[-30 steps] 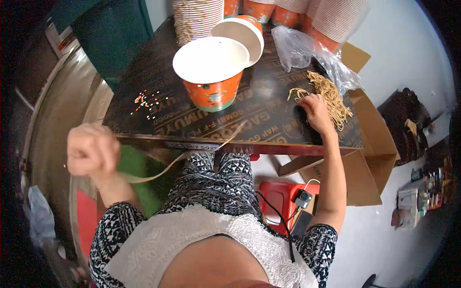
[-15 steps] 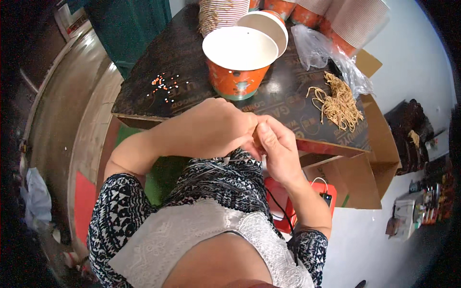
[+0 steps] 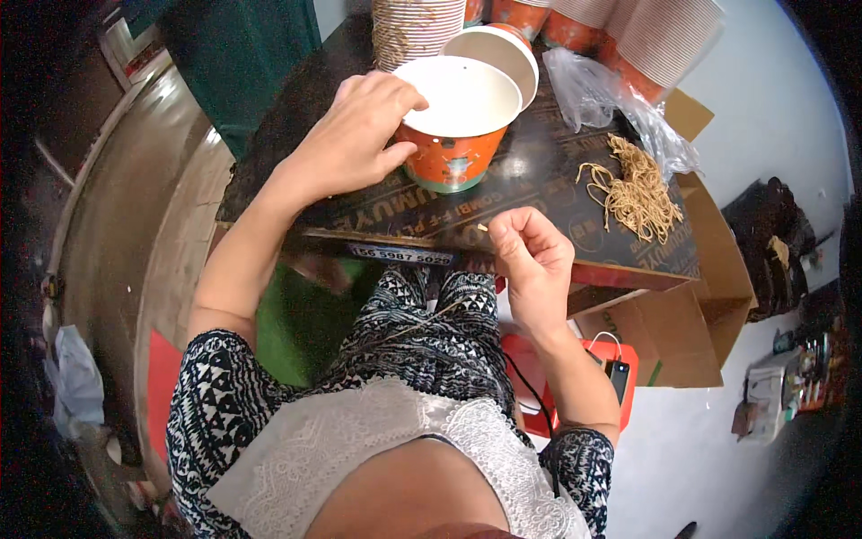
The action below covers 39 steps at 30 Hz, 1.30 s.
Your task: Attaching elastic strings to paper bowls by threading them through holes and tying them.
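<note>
My left hand point(image 3: 364, 135) is at the near-left side of an orange paper bucket point(image 3: 456, 162) with a white inside. Its fingers hook over the rim while the thumb lies against the outer wall. The bucket stands upright on the dark table. In front of the table edge, my right hand point(image 3: 534, 256) pinches thumb against forefinger, and a short tan string end point(image 3: 483, 227) sticks out between them. Most of that string is hidden by the fingers. A thin tan strand point(image 3: 435, 314) crosses the patterned cloth on my lap.
A second bucket point(image 3: 516, 67) lies tipped behind the first. Stacked buckets point(image 3: 417, 36) stand at the back. On the right of the table point(image 3: 355, 216) are a tangle of tan string point(image 3: 633, 198) and a clear plastic bag point(image 3: 584, 90). An open cardboard box point(image 3: 673, 332) stands beside the table.
My hands were together in front of the bucket and have parted. The left reached forward to the bucket's rim; the right stayed near the table edge. My left arm now covers the small scattered beads.
</note>
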### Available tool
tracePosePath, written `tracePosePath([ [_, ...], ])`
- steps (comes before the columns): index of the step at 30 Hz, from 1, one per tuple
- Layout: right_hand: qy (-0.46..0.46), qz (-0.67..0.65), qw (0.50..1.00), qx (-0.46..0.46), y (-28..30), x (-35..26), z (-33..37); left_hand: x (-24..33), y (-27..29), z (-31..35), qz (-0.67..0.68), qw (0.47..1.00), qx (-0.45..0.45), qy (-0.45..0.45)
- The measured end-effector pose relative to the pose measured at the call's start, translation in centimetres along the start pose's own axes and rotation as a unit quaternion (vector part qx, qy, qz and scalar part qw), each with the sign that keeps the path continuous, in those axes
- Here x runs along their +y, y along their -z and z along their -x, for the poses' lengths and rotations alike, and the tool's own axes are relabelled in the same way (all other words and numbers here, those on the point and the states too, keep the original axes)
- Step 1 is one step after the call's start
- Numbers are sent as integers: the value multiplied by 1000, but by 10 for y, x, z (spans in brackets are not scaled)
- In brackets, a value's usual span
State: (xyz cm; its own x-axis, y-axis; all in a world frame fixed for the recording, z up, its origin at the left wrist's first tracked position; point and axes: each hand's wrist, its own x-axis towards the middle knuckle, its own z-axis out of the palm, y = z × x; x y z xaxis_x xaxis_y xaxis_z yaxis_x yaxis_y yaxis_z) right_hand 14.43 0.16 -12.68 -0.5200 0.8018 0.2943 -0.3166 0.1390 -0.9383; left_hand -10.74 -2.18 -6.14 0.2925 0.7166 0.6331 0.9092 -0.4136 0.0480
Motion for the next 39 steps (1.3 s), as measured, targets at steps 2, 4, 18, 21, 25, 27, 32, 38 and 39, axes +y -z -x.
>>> tracePosePath([
  [2,0,-8,1000,17,-2,1,0,-11,-16,5,-66,997,-20,31],
  [4,26,1,998,64,-2,3,-3,-7,-23,-2,-8,998,-47,52],
  [18,167,100,963,188,15,29,-30,66,-27,-44,196,976,-44,81],
  [21,158,80,966,187,14,29,-29,57,-16,-61,228,956,-140,121],
  [25,158,75,967,188,12,29,-27,43,-21,-79,312,900,-271,136],
  [27,157,74,967,186,12,32,-26,42,-21,-83,320,892,-293,128],
  [32,150,68,970,180,11,34,-26,39,-25,-88,357,868,-328,112],
  [38,95,-47,981,161,9,11,-15,49,-17,-71,178,976,-84,-93],
  [39,95,-47,981,162,8,5,-13,56,-13,-68,160,977,-79,-113],
])
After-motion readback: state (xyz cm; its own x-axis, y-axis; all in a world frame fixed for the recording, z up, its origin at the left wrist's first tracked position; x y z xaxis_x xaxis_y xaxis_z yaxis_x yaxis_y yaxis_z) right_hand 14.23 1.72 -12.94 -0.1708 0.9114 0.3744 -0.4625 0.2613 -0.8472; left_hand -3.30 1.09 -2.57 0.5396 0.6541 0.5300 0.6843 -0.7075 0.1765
